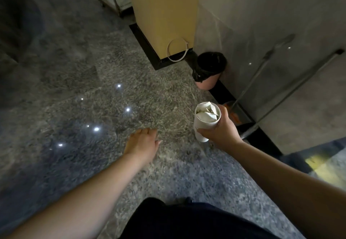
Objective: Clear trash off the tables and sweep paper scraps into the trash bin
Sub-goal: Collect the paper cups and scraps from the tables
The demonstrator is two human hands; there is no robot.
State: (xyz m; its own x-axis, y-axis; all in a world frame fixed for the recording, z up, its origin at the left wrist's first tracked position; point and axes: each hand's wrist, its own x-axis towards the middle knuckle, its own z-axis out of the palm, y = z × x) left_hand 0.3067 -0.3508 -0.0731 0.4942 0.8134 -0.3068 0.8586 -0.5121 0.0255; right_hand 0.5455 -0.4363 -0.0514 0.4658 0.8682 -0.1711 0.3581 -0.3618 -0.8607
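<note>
A white paper cup (205, 121), stuffed with crumpled paper scraps (206, 114), is held roughly upright at about two o'clock. The pink trash bin (209, 74), lined with a black bag, stands on the floor beyond it at one o'clock, against the wall.

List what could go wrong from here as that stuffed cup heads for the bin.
1. The paper scraps stand above the rim of the white cup that the right hand grips; a tilt on the way could spill them on the floor.
2. The pink trash bin has a small mouth, tucked against the wall; a toss may miss.
3. The left hand is free, so nothing steadies the cup.
</note>
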